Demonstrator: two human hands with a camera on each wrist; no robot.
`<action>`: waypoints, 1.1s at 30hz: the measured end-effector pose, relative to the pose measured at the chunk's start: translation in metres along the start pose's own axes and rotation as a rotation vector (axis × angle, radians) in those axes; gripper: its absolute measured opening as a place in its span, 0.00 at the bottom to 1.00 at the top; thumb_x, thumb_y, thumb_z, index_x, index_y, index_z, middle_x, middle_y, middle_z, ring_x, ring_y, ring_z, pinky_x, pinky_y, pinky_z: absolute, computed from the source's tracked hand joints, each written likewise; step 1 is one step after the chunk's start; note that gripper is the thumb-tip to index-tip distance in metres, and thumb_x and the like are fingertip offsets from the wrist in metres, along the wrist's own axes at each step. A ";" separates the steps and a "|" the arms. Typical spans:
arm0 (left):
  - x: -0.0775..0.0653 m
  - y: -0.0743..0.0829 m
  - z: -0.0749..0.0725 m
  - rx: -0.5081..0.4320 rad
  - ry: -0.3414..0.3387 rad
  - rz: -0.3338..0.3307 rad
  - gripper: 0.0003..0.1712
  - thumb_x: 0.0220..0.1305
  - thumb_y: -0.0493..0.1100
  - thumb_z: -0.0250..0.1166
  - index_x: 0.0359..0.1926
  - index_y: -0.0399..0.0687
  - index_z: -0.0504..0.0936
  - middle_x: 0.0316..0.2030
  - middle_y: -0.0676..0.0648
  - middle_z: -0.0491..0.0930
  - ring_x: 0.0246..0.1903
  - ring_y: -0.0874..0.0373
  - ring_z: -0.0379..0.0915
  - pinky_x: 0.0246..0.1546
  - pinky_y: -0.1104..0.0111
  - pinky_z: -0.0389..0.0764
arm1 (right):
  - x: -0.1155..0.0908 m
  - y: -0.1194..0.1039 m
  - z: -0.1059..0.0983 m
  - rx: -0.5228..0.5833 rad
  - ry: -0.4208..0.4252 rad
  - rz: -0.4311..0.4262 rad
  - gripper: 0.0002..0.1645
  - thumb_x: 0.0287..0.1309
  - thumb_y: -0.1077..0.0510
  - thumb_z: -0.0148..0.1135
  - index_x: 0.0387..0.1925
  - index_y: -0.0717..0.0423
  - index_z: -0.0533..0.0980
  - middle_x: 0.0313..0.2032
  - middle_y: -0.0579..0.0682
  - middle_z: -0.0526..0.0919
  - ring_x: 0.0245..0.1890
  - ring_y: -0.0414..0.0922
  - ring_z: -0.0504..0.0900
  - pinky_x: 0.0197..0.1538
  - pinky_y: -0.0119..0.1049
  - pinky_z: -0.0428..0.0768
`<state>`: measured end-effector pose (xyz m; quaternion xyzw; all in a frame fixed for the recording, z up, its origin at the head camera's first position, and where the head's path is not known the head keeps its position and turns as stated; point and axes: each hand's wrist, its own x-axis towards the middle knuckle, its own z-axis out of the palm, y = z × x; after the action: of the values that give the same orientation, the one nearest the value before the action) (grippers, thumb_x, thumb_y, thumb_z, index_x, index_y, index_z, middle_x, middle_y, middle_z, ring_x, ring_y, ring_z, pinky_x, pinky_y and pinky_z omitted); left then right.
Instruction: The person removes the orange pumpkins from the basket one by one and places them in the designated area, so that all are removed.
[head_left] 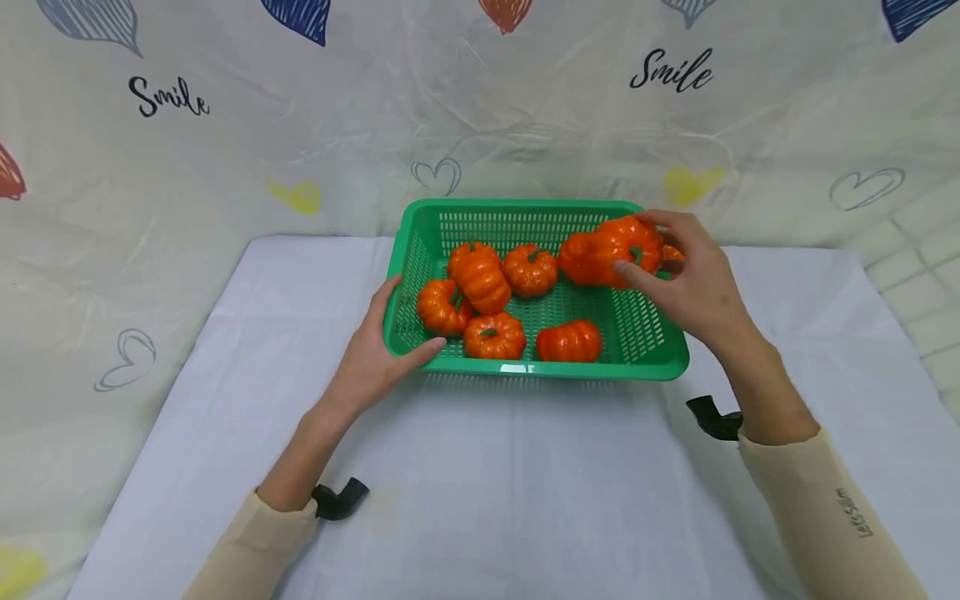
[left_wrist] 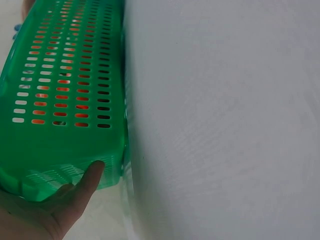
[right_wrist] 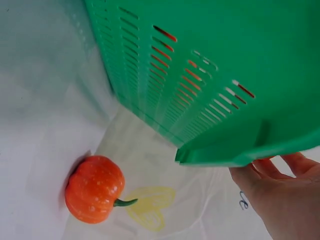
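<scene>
A green plastic basket [head_left: 525, 371] holds several small orange pumpkins, among them a ribbed one [head_left: 482, 282] leaning on others at the left. My left hand [head_left: 375, 350] grips the basket's left end, the thumb at the front rim and the fingers along the outer side. With fingers and thumb, my right hand [head_left: 697, 283] holds an orange pumpkin [head_left: 628, 237] at the basket's back right corner, just right of another pumpkin [head_left: 577, 258]. In the right wrist view the basket wall hides most of what this hand holds.
Outside the basket, one pumpkin with a green stem [right_wrist: 95, 190] lies on the white-covered table [head_left: 525, 483], partly hidden behind my right hand in the head view. A printed plastic sheet [head_left: 487, 108] hangs behind the table.
</scene>
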<state>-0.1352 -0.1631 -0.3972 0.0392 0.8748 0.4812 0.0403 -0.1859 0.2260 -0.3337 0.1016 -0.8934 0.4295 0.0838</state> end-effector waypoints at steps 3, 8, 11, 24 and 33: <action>0.000 -0.001 0.000 -0.003 0.000 0.004 0.61 0.60 0.67 0.72 0.83 0.70 0.43 0.83 0.53 0.50 0.81 0.47 0.50 0.76 0.36 0.61 | 0.000 0.003 -0.004 0.006 0.014 0.009 0.38 0.65 0.52 0.71 0.74 0.47 0.68 0.69 0.51 0.72 0.68 0.57 0.74 0.51 0.11 0.71; -0.001 -0.001 0.000 -0.009 0.000 0.006 0.61 0.60 0.67 0.72 0.83 0.70 0.44 0.83 0.53 0.50 0.81 0.48 0.51 0.75 0.36 0.61 | -0.001 0.008 -0.010 -0.004 0.038 0.012 0.38 0.66 0.52 0.71 0.74 0.46 0.68 0.70 0.50 0.71 0.67 0.56 0.74 0.50 0.10 0.71; -0.001 -0.002 0.000 -0.009 0.000 0.009 0.61 0.60 0.67 0.72 0.83 0.69 0.44 0.83 0.53 0.50 0.81 0.48 0.51 0.76 0.36 0.61 | -0.001 0.010 -0.014 -0.001 0.060 0.006 0.38 0.65 0.52 0.71 0.74 0.47 0.68 0.69 0.51 0.71 0.66 0.55 0.74 0.50 0.11 0.72; -0.001 -0.002 0.001 -0.008 0.004 0.008 0.61 0.60 0.67 0.72 0.83 0.70 0.44 0.83 0.53 0.51 0.81 0.48 0.51 0.76 0.36 0.61 | 0.000 0.028 -0.033 -0.018 0.139 0.073 0.39 0.67 0.52 0.68 0.76 0.48 0.66 0.73 0.53 0.65 0.70 0.56 0.71 0.52 0.12 0.71; -0.001 -0.002 0.000 -0.006 0.003 0.008 0.61 0.60 0.67 0.72 0.83 0.71 0.44 0.83 0.53 0.49 0.81 0.48 0.50 0.76 0.36 0.60 | 0.001 0.045 -0.046 -0.005 0.178 0.093 0.38 0.69 0.54 0.67 0.76 0.48 0.65 0.75 0.51 0.66 0.69 0.49 0.73 0.52 0.10 0.72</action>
<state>-0.1346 -0.1638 -0.3990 0.0420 0.8733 0.4840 0.0371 -0.1957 0.2890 -0.3390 0.0211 -0.8871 0.4383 0.1430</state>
